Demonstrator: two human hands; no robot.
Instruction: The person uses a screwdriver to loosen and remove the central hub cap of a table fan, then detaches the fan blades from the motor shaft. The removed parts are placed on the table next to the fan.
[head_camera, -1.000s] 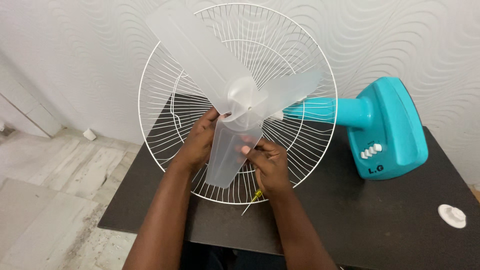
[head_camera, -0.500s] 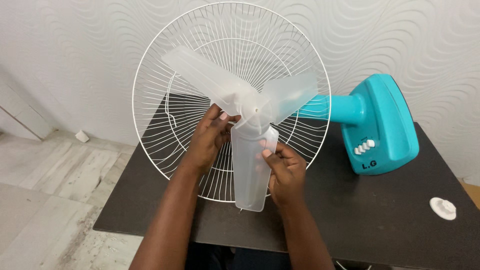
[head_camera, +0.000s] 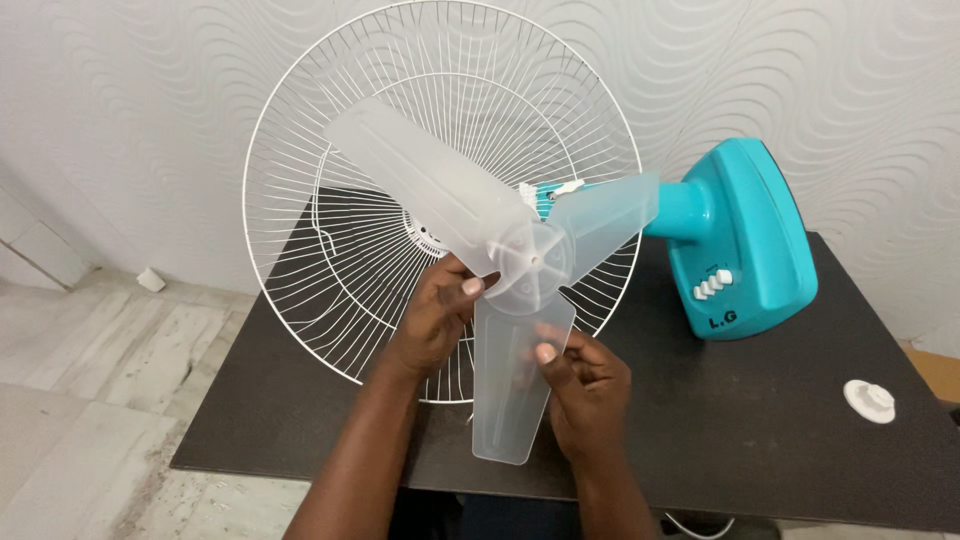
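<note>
Frosted three-blade fan blade (head_camera: 520, 262) held clear in front of the wire guard (head_camera: 350, 130). Left hand (head_camera: 432, 322) grips beside its hub, right hand (head_camera: 585, 385) pinches the lowest blade's edge, steadying it.

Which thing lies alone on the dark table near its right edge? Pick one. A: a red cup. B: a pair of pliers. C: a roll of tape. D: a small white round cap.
D: a small white round cap lies by itself on the dark table, to the right of the teal fan body and away from both hands.
</note>
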